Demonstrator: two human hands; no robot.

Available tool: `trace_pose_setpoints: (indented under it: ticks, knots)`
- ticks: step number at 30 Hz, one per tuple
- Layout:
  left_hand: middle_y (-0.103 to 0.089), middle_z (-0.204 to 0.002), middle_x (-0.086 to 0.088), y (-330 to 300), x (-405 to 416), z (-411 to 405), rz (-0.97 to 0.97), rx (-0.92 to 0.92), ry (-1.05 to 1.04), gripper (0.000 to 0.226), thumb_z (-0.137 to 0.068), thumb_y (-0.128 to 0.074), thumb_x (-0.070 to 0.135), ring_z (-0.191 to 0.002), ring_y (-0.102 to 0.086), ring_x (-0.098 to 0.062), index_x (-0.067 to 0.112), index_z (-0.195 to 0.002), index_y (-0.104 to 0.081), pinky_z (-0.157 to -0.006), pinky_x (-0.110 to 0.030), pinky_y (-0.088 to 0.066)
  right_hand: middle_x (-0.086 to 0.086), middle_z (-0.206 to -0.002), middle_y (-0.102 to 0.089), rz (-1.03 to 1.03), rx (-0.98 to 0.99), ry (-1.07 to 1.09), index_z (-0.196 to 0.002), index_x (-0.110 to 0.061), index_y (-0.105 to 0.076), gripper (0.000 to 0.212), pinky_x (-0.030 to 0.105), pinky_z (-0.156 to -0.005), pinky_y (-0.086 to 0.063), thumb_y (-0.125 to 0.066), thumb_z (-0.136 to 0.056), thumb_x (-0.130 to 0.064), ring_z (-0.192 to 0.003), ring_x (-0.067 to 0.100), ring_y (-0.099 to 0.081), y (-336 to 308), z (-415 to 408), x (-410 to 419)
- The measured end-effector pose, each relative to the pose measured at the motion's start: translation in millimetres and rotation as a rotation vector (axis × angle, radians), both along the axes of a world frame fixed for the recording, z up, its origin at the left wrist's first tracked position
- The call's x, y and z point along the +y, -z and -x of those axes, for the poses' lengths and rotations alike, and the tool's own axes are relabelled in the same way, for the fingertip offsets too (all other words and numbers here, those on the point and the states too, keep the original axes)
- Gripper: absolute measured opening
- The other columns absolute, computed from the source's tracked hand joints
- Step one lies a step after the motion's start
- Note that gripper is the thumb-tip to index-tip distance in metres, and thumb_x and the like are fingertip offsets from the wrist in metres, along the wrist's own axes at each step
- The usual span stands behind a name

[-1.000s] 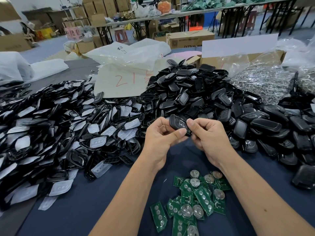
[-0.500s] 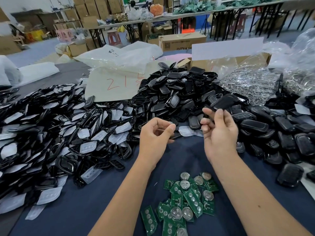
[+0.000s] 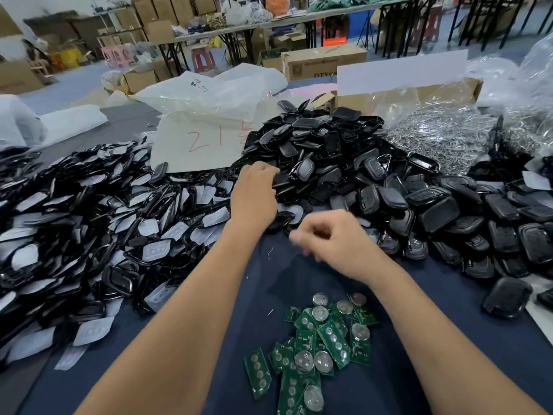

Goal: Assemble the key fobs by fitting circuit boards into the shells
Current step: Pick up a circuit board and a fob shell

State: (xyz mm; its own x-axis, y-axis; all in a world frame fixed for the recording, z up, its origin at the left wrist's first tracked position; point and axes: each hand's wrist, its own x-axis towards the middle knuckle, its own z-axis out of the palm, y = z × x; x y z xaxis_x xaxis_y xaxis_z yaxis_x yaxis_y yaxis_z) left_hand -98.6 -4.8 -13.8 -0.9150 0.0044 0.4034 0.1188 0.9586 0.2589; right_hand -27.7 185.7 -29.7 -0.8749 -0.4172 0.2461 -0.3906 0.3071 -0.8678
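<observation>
A heap of green circuit boards (image 3: pixel 317 348) with coin cells lies on the dark blue cloth (image 3: pixel 239 298) in front of me. Beyond it rises a big pile of black shells (image 3: pixel 329 163). My left hand (image 3: pixel 254 196) reaches into the pile's near left edge. Its fingertips curl down onto the shells, and I cannot see whether they grip one. My right hand (image 3: pixel 335 238) hovers blurred above the cloth, between the boards and the pile. Its fingers are loosely curled and hold nothing I can see.
A wide spread of black frames with white button pads (image 3: pixel 104 220) fills the left. More black fob pieces (image 3: pixel 493 220) cover the right. Behind are a sheet marked in red (image 3: pixel 197 139), a clear bag of metal rings (image 3: pixel 443 139) and a cardboard box (image 3: pixel 449 91).
A second ago both hands held one black fob together. The right hand then carried it off toward the right pile and has come back without it. The left hand has reached forward into the shell pile.
</observation>
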Motion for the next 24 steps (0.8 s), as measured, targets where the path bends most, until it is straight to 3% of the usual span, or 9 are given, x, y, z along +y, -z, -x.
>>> trace_pose_setpoints:
  ticks: [4,6,8,11,14,16,19,22,24]
  knots:
    - [-0.068,-0.121,-0.007,-2,-8,5,0.112,-0.037,-0.029,0.032,-0.098,-0.062,0.008,-0.121,-0.054,-0.03,0.017,-0.127,-0.071,-0.099,-0.041,-0.047,-0.007,-0.072,-0.07,-0.173,0.033,-0.295,-0.073,-0.022,-0.076,0.02,0.027,-0.063,-0.048,-0.092,-0.077,-0.033,-0.068,0.008,-0.062,-9,-14,-10]
    - [-0.071,-0.114,-0.008,-5,-7,3,0.08,-0.018,-0.048,0.026,-0.1,-0.059,0.011,-0.117,-0.057,-0.029,0.017,-0.121,-0.074,-0.095,-0.04,-0.049,-0.014,-0.079,-0.069,-0.292,0.055,-0.375,-0.078,-0.028,-0.078,0.022,0.02,-0.071,-0.047,-0.094,-0.071,-0.041,-0.084,0.006,-0.061,-11,-21,-18]
    - [-0.074,-0.108,-0.007,-11,-8,-1,-0.038,0.016,-0.096,0.024,-0.101,-0.058,0.015,-0.111,-0.062,-0.027,0.017,-0.117,-0.076,-0.09,-0.037,-0.05,-0.019,-0.086,-0.065,-0.446,0.069,-0.424,-0.083,-0.033,-0.078,0.028,0.017,-0.08,-0.044,-0.094,-0.067,-0.049,-0.098,0.0,-0.051,-12,-26,-21]
    - [-0.077,-0.096,0.0,-19,-6,-18,-0.248,0.082,-0.15,0.02,-0.095,-0.061,0.015,-0.095,-0.068,-0.019,0.016,-0.107,-0.078,-0.091,-0.032,-0.051,-0.018,-0.097,-0.059,-0.56,-0.008,-0.456,-0.086,-0.034,-0.076,0.033,0.019,-0.087,-0.043,-0.094,-0.065,-0.051,-0.104,-0.004,-0.043,-17,-26,-14]
    - [-0.071,-0.074,0.01,-16,-1,-45,-0.557,0.065,-0.138,0.017,-0.088,-0.062,0.012,-0.071,-0.068,-0.01,0.021,-0.091,-0.076,-0.082,-0.031,-0.057,-0.014,-0.1,-0.058,-0.628,-0.019,-0.457,-0.085,-0.03,-0.075,0.03,0.027,-0.086,-0.048,-0.095,-0.067,-0.042,-0.098,0.002,-0.05,-22,-27,-14]
    - [-0.072,-0.069,0.005,-6,5,-61,-0.754,-0.021,-0.093,0.018,-0.088,-0.06,0.009,-0.063,-0.072,-0.017,0.021,-0.088,-0.073,-0.073,-0.04,-0.063,-0.009,-0.093,-0.065,-0.636,-0.04,-0.462,-0.082,-0.028,-0.073,0.027,0.03,-0.076,-0.053,-0.094,-0.069,-0.038,-0.086,0.008,-0.06,-24,-28,-14]
    - [-0.075,-0.072,-0.002,10,11,-81,-0.921,-0.108,-0.042,0.019,-0.09,-0.059,0.003,-0.06,-0.073,-0.022,0.016,-0.09,-0.073,-0.069,-0.049,-0.064,-0.008,-0.075,-0.07,-0.472,-0.14,-0.461,-0.079,-0.022,-0.069,0.023,0.024,-0.06,-0.049,-0.09,-0.08,-0.032,-0.065,0.01,-0.062,-27,-21,-7]
    - [-0.076,-0.085,0.002,20,10,-89,-0.899,-0.117,-0.074,0.017,-0.088,-0.066,0.01,-0.08,-0.073,-0.015,0.023,-0.091,-0.076,-0.083,-0.038,-0.061,0.014,-0.087,-0.075,-0.048,-0.259,-0.381,-0.085,-0.008,-0.057,0.024,0.034,-0.063,-0.058,-0.073,-0.098,-0.02,-0.079,0.033,-0.072,-21,-16,-3]
    - [-0.076,-0.087,0.0,21,8,-93,-0.956,-0.138,-0.073,0.018,-0.09,-0.067,0.007,-0.082,-0.072,-0.015,0.023,-0.091,-0.077,-0.08,-0.035,-0.06,0.021,-0.093,-0.075,0.267,-0.412,-0.289,-0.088,-0.008,-0.048,0.024,0.032,-0.053,-0.058,-0.061,-0.105,-0.017,-0.081,0.04,-0.076,-15,-15,-6]
